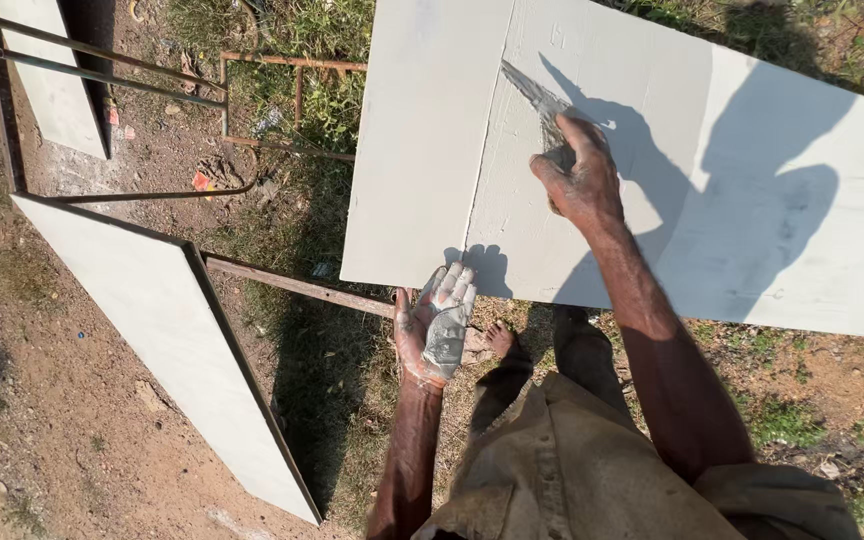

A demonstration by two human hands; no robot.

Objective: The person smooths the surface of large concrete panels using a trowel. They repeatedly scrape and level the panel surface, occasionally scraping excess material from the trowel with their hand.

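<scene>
A large pale grey board [432, 130] lies flat in front of me, with a joint line running down it. My right hand [577, 175] presses on the board beside a grey smear of putty [542, 100]; its fingers are closed over something small that I cannot make out. My left hand [437, 320] hovers palm up at the board's near edge, fingers apart, with a lump of grey putty [445, 338] resting in the palm and white paste on the fingers.
A second grey panel in a dark frame [167, 330] leans at lower left. A rusty metal frame [262, 100] stands on grass behind it, another panel [57, 80] at top left. My bare foot [502, 340] stands on dirt under the board.
</scene>
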